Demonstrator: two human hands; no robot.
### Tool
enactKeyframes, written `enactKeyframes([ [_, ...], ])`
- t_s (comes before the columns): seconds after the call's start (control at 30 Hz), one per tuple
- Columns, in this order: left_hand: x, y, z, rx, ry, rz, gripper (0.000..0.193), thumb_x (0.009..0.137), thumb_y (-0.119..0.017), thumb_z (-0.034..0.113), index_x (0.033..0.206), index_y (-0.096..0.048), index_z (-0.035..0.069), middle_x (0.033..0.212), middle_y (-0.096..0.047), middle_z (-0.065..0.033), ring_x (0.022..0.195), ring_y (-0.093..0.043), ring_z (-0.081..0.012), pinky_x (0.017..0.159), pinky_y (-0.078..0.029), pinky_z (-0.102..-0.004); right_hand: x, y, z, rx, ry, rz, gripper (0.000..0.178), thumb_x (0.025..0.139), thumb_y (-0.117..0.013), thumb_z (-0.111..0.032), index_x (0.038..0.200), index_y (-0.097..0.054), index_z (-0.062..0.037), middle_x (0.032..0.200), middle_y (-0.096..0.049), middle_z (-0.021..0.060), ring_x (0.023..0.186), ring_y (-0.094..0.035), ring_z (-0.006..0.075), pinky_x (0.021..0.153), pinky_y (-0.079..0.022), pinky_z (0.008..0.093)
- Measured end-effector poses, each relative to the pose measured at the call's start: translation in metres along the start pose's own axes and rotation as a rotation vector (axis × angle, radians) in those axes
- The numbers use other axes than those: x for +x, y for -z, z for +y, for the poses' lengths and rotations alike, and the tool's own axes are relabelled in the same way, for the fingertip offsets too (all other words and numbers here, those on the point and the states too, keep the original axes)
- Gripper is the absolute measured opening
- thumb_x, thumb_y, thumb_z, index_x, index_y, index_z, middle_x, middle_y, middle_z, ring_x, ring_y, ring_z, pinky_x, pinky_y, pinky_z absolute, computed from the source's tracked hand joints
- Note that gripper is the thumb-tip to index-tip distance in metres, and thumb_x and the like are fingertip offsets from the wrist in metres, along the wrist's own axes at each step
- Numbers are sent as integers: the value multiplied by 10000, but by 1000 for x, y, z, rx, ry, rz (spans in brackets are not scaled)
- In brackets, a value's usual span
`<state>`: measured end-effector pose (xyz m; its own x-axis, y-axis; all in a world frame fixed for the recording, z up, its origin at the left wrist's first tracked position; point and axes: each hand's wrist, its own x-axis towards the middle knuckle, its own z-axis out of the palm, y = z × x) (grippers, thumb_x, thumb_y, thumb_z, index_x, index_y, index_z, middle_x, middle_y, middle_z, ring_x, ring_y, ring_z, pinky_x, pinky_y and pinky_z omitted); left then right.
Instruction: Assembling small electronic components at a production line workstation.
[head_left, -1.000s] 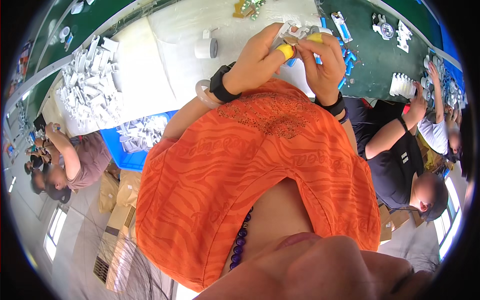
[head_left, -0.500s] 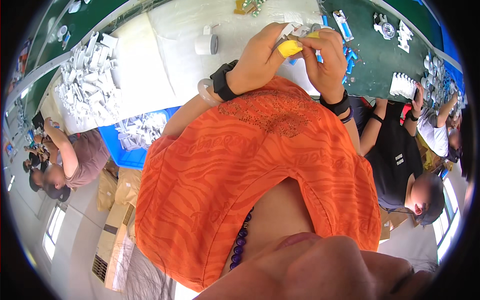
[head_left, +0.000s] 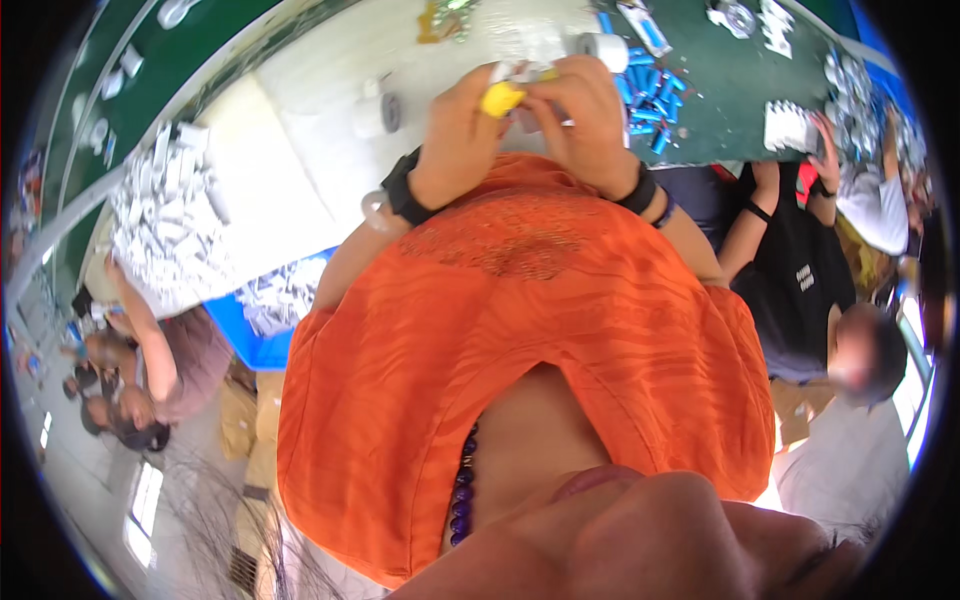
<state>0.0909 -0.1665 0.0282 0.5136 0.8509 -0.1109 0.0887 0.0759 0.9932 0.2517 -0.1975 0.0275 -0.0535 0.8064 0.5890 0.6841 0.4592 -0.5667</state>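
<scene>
My left hand (head_left: 462, 130) and my right hand (head_left: 582, 122) meet over the near part of the table, fingers closed and pinching. Between them is a small white plastic part (head_left: 512, 72), mostly hidden by the fingers. Yellow tape or a finger cover wraps my left thumb, and a bit of yellow shows at a right fingertip. To the left of my left hand stands a white cylindrical housing (head_left: 370, 114) with a grey end. Another white cylindrical piece (head_left: 603, 50) lies just beyond my right hand. Several blue cylindrical cells (head_left: 652, 98) are scattered to its right.
A heap of white plastic parts (head_left: 168, 215) covers the table's left side. Below it, a blue bin (head_left: 262, 346) holds more. Green and gold pieces (head_left: 445, 18) lie at the far edge. Co-workers sit on both sides; a row of white parts (head_left: 788, 127) lies by the right one.
The view has shifted, and both hands appear farther left and slightly lower. They stay together at the white part. The white piece beyond my right hand shows more fully.
</scene>
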Motion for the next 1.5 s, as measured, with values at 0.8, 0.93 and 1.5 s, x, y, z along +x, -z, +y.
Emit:
enactKeyframes([
  [0.8, 170, 400, -153, 613, 125, 1013, 323, 849, -548, 191, 1005, -536, -92, 926, -630, -197, 783, -628, -302, 680, -490, -353, 23, 124, 319, -1533, -496, -815, 364, 791, -563, -329, 1053, -640, -88, 1168, -612, 100, 1248, -432, 286, 1059, -222, 523],
  [0.93, 172, 385, -157, 654, 182, 1182, 565, 738, -689, 246, 1071, -479, -159, 990, -603, -303, 935, -608, -401, 815, -465, -422, 19, 119, 349, -1472, -612, -895, 407, 735, -621, -318, 1049, -642, -60, 1125, -626, 143, 1193, -491, 303, 1084, -208, 514],
  [1.5, 89, 115, -74, 358, -31, 322, 359, 827, -504, -6, 1173, -587, 44, 1175, -572, -161, 1132, -513, -254, 962, -396, -343, -52, 203, 327, 362, -1255, 26, 350, 847, -549, -188, 1130, -607, 11, 930, -661, 40, 738, -541, 77, 675, -441, 223],
])
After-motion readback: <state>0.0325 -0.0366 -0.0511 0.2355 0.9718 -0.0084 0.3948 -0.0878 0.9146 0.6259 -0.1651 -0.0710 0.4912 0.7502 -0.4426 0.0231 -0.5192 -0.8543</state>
